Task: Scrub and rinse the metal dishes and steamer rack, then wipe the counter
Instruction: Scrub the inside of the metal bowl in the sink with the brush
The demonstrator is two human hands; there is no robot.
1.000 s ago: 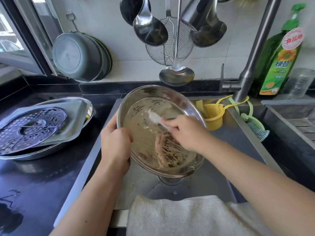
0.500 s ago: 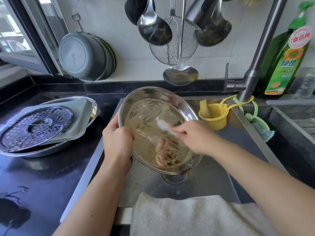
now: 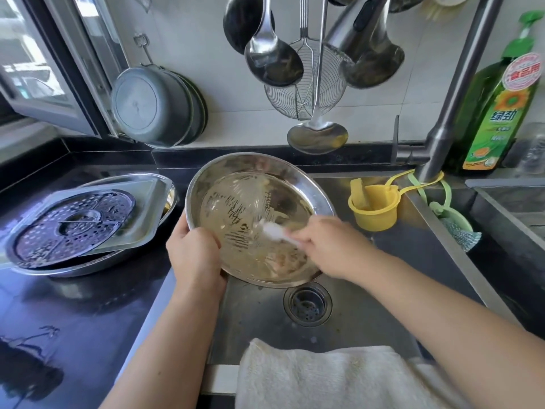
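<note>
Over the steel sink [image 3: 259, 317], the left hand [image 3: 194, 255] grips the round, greasy steel dish [image 3: 253, 184] at its seven o'clock rim; the right hand [image 3: 330, 246] pinches a white scrubber [image 3: 272, 231] (blurred) inside. Tilt steady, scrub toward twelve o'clock streaks.

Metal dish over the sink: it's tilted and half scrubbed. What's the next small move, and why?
Probably carry the scrubbing stroke on toward the lower part of the metal dish. The right hand holds a white scrubber against its middle, greasy brown streaks show around and below that spot, and the left hand grips the rim, steadying the dish above the drain.
</note>
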